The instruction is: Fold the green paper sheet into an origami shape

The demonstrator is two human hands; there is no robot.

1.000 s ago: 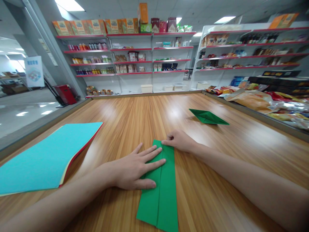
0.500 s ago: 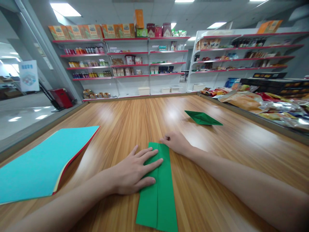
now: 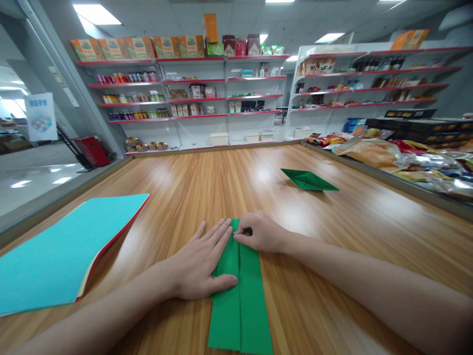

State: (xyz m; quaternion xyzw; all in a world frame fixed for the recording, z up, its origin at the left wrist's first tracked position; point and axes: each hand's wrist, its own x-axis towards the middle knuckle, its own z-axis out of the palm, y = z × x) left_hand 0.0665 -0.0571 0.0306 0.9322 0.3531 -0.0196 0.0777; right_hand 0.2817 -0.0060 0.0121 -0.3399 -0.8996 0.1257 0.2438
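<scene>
A long green sheet of paper lies lengthwise in front of me, its two side flaps meeting along a centre line. Flat on its left half rests my left hand, fingers extended and thumb near the centre line. My right hand is closed at the far right corner of the paper, thumb and forefinger pinched together near the centre line. That corner is mostly hidden under the fingers. Farther back on the right lies a folded green paper piece with pointed ends, shaped like a boat.
A stack of coloured paper, turquoise on top, lies at the left of the wooden table. Packaged snacks fill a display along the right edge. Shelves with goods stand behind the table.
My right hand has moved left and nearer, from the paper's far right corner in to the centre line. The left hand's fingers have drawn together and shifted left off the centre line.
</scene>
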